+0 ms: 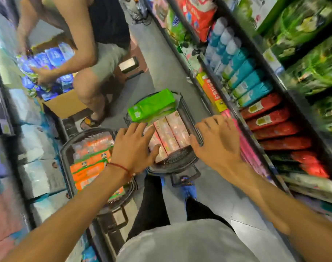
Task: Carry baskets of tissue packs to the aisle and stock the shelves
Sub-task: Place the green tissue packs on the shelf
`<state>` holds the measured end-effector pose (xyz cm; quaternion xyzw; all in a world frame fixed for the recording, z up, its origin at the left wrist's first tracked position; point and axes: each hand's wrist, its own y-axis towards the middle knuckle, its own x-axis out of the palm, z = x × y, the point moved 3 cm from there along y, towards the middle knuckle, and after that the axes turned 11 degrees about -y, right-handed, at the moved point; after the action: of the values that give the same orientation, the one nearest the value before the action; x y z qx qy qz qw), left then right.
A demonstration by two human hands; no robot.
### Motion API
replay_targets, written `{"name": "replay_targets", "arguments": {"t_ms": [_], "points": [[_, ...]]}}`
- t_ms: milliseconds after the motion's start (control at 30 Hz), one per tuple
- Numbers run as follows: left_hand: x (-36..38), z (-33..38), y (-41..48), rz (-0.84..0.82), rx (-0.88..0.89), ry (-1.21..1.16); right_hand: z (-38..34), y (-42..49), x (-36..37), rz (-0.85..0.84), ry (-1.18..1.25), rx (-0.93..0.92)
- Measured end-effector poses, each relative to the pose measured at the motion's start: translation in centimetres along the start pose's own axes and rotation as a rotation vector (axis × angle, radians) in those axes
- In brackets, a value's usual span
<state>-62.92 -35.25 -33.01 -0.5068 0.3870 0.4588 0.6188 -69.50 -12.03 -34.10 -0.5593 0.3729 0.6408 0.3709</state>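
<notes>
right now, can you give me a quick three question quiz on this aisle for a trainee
1. True or false: the green pack lies in the same basket as the pink packs.
2. The other basket holds packs of which colour: A blue, B orange, C red?
3. Fill in: the red string is on the ___ wrist.
Key: 1 true; 2 B; 3 left.

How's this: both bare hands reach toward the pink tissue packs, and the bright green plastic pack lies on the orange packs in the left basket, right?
No. The head view shows the bright green plastic pack lying on the pink tissue packs in the right dark basket. Left hand and right hand reach there.
</notes>
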Motion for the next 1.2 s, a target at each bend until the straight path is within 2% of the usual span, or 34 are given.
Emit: {"name": "replay_targets", "arguments": {"t_ms": [200, 300, 367, 500, 700, 833, 1067, 1200], "points": [[2.7, -4.6, 9.8, -0.061, 0.162, -0.026, -2.1, 3.6, 5.1, -0.145, -0.071, 0.205], [5.4, -6.8, 14.3, -0.098, 0.245, 0.01, -3.1, 5.1, 8.8, -0.166, -0.065, 0.31], [7.8, -8.3, 16.7, -0.133, 0.264, 0.025, -3.7, 5.9, 11.4, -0.18, -0.046, 0.357], [13.1, -11.1, 20.0, -0.187, 0.266, 0.024, -4.6, 7.3, 16.4, -0.326, -0.078, 0.405], [20.7, -15.0, 24.7, -0.155, 0.191, -0.007, -5.5, 8.3, 24.0, -0.235, 0.045, 0.407], [25.2, -16.8, 27.9, -0.146, 0.053, -0.038, -6.0, 8.4, 28.0, -0.185, 0.101, 0.403], [28.8, -18.1, 30.5, -0.11, -0.156, -0.187, -6.4, 7.8, 31.7, -0.292, 0.207, 0.413], [28.7, -18.6, 30.9, -0.096, -0.174, -0.223, -6.0, 7.5, 31.3, -0.293, 0.244, 0.429]]}}
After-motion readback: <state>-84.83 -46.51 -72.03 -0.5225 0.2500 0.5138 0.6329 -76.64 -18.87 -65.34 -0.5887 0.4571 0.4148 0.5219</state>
